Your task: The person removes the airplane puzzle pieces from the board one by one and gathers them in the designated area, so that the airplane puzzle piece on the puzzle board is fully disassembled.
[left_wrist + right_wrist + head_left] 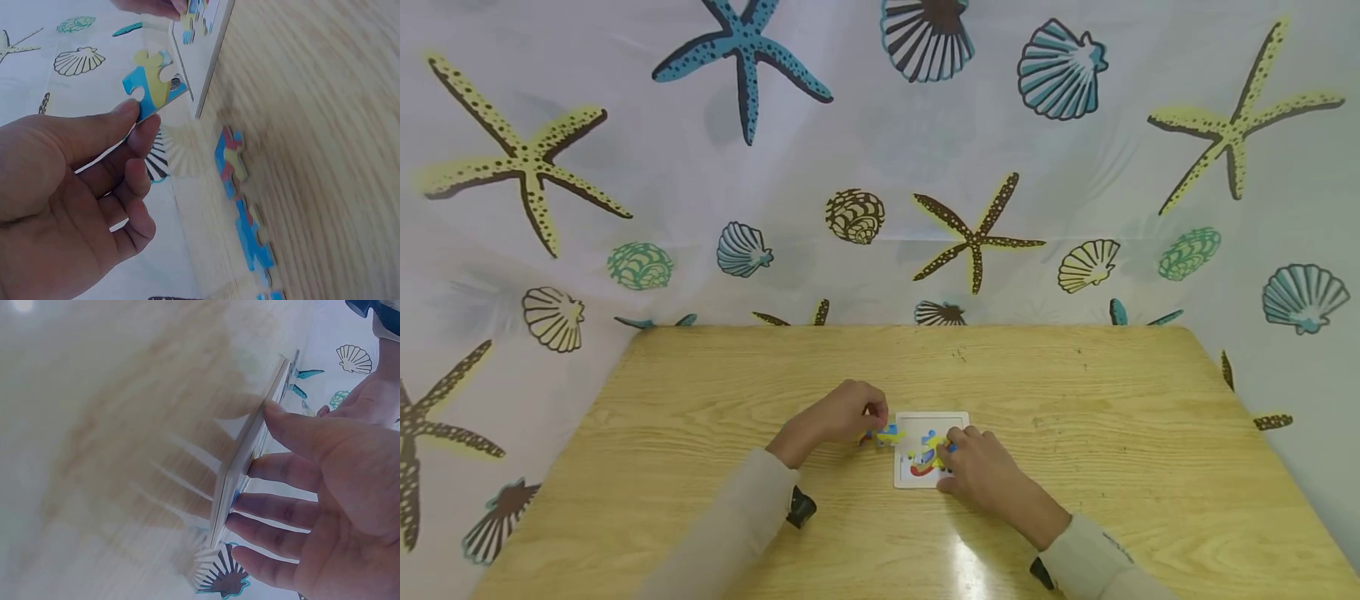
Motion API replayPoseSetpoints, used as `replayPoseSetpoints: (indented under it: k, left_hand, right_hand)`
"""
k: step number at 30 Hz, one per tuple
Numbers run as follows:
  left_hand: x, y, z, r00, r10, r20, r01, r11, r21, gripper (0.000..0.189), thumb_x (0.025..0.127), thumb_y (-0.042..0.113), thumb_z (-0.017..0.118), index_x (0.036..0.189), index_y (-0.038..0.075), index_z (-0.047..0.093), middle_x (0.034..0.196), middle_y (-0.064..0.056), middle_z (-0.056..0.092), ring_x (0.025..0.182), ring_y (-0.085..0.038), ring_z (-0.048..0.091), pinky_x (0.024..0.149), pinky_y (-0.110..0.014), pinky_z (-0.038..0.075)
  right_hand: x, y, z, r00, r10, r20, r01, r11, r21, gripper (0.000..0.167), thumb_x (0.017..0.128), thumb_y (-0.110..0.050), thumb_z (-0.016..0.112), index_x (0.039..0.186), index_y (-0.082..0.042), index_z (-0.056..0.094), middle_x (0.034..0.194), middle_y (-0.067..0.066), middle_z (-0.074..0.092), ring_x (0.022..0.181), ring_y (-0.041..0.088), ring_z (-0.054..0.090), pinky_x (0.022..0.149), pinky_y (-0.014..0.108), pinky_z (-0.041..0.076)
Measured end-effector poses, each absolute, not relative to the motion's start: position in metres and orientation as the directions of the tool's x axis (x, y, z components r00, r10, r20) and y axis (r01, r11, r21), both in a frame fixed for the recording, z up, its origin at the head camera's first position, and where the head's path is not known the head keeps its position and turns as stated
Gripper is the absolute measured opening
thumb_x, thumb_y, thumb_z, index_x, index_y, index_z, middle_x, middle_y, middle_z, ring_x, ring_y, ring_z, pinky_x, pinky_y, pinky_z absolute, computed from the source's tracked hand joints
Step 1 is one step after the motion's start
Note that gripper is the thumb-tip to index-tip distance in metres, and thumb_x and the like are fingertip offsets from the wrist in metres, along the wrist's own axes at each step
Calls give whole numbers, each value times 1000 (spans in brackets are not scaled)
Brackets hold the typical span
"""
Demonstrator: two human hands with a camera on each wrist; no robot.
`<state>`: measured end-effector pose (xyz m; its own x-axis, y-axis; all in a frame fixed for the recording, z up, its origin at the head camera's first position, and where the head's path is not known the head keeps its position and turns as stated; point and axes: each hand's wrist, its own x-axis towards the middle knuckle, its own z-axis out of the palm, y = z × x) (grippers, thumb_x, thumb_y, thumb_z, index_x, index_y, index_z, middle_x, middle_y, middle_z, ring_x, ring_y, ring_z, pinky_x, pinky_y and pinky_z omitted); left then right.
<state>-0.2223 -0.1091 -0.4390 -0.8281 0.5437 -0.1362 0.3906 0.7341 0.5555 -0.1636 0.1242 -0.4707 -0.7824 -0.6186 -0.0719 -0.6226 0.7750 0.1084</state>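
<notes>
Between thumb and index finger, my left hand (848,410) pinches a blue and yellow jigsaw puzzle piece (152,84), held up just left of the puzzle board (907,481). The board is a white-framed square lying flat on the table, with some joined colourful pieces (925,457) inside it. My right hand (983,471) rests on the board's right side, its fingers fairly straight. In the right wrist view the thumb touches the near edge of the board and the fingertips lie on its face. The right hand hides part of the picture.
Several loose puzzle pieces (251,234) lie on the wooden table (737,367) beside the board, under the left hand. A white curtain (820,150) printed with shells and starfish hangs behind the table and at its sides.
</notes>
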Motion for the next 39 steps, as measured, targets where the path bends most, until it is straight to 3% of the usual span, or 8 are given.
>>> replayPoseSetpoints:
  k: [8, 17, 29, 39]
  left_hand:
    - [-222, -136, -438, -829, 537, -155, 375, 740, 559, 12, 90, 10, 63, 78, 11, 64, 75, 2, 59, 64, -10, 47, 59, -24, 41]
    - [-224, -172, -440, -817, 551, -170, 377, 733, 566, 12, 90, 8, 62, 78, 11, 64, 77, 2, 60, 68, -10, 48, 63, -24, 42]
    - [-222, -195, -440, -790, 569, -227, 358, 730, 582, 11, 83, 0, 65, 74, 5, 68, 71, -2, 64, 61, -7, 45, 59, -22, 41]
    - [-216, -216, -440, -805, 545, -235, 343, 751, 564, 16, 83, -1, 64, 71, 8, 70, 72, 1, 65, 63, -8, 47, 60, -24, 42]
  right_hand:
    - [-163, 125, -473, -781, -621, -58, -623, 773, 115, 50, 88, -49, 60, 122, -12, 64, 118, 9, 60, 101, 25, 60, 82, 39, 51]
    - [-163, 125, -474, -781, -623, -44, -624, 773, 119, 50, 88, -49, 60, 121, -12, 65, 117, 8, 60, 100, 25, 60, 82, 40, 51]
    - [-163, 126, -473, -780, -624, -40, -624, 773, 114, 51, 86, -50, 61, 121, -12, 65, 117, 8, 60, 102, 26, 59, 84, 41, 51]
    - [-163, 126, -473, -770, -637, -31, -635, 762, 130, 50, 87, -49, 61, 121, -12, 65, 116, 9, 61, 100, 25, 60, 82, 39, 52]
